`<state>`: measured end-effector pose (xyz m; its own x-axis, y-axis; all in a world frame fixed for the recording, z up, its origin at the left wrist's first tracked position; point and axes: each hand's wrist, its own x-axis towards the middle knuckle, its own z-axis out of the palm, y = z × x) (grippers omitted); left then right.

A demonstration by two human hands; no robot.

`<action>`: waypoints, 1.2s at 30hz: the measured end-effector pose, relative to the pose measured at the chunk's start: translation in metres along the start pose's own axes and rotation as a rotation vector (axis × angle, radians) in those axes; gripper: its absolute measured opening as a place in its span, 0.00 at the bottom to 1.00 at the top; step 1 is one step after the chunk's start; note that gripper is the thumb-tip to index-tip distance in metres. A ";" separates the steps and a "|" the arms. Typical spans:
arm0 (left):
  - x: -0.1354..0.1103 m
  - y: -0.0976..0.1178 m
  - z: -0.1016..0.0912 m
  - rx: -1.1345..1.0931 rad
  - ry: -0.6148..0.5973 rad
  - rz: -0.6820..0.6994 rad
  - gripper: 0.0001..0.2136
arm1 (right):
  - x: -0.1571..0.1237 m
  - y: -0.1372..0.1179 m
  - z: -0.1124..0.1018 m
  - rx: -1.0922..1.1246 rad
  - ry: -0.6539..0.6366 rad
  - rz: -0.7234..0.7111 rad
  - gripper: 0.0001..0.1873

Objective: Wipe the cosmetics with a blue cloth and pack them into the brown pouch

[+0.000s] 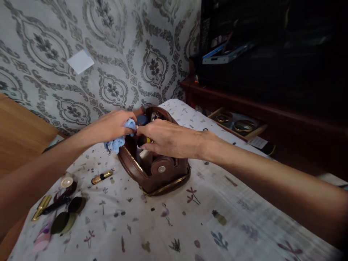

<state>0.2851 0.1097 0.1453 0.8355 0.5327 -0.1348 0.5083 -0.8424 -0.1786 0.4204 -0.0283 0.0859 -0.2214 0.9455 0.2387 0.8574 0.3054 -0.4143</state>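
Note:
A brown leather cosmetic bag (pixel 160 174) stands open on a printed white cloth (pixel 206 217). My left hand (pixel 112 125) is closed around a crumpled light blue cloth (pixel 119 139) at the bag's left rim. My right hand (pixel 165 137) reaches over the open top, fingers curled on a small item with a yellow and black part (pixel 145 140) inside the bag; I cannot make out what it is. Other bottles stand inside, mostly hidden by my hand.
Loose cosmetics lie at the left: a gold tube (pixel 101 177), a round jar (pixel 66 182), a gold lipstick (pixel 41 207), dark compacts (pixel 67 215), a pink sponge (pixel 42 239). A dark wooden cabinet (pixel 258 105) with an open drawer of gold rings stands at the right. Patterned wallpaper is behind.

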 end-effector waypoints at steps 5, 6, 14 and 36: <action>-0.012 -0.003 -0.008 -0.093 0.078 -0.022 0.19 | -0.008 0.001 -0.004 0.047 0.058 0.000 0.10; -0.017 -0.002 -0.010 -0.116 0.108 -0.033 0.19 | -0.011 0.000 -0.007 0.055 0.067 0.006 0.10; -0.056 0.020 -0.006 -0.131 0.301 0.139 0.17 | -0.040 -0.007 -0.019 0.070 0.299 0.111 0.10; -0.043 0.023 0.041 0.030 0.248 0.423 0.16 | -0.102 0.005 0.066 0.088 0.526 0.000 0.12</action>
<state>0.2521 0.0702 0.1068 0.9938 0.1055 0.0335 0.1100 -0.9762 -0.1871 0.4170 -0.1155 0.0015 0.0605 0.7681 0.6375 0.8102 0.3352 -0.4808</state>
